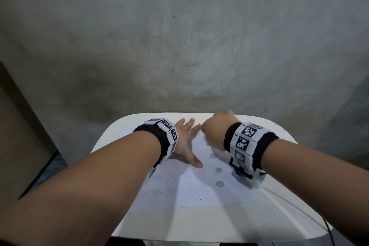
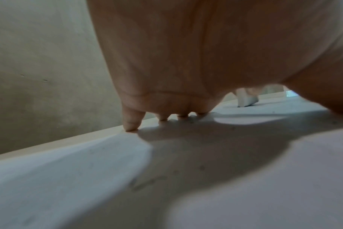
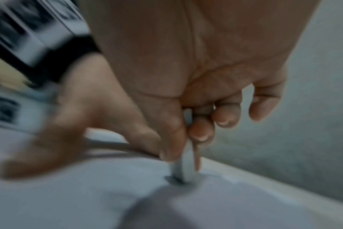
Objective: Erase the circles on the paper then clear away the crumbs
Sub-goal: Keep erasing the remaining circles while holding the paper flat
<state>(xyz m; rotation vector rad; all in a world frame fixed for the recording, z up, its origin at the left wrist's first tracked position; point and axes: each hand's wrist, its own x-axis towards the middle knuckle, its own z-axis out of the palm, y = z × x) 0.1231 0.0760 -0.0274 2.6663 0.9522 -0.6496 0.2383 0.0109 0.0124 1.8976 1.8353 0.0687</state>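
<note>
A white sheet of paper (image 1: 199,191) lies on a white table (image 1: 219,223). Grey pencilled circles (image 1: 219,183) run down its right half. Dark eraser crumbs (image 1: 197,197) are scattered over its near half. My left hand (image 1: 185,142) lies flat with fingers spread, pressing the paper's far left part; its fingertips (image 2: 131,127) touch the sheet near the table's far edge. My right hand (image 1: 217,128) pinches a white eraser (image 3: 184,167) between thumb and forefinger. The eraser's tip presses on the paper near the far edge, and it also shows in the left wrist view as the eraser (image 2: 247,100).
A grey plaster wall (image 1: 179,36) rises right behind the table. A brown board (image 1: 18,136) leans at the left. A thin dark cable (image 1: 327,227) hangs off the table's near right corner.
</note>
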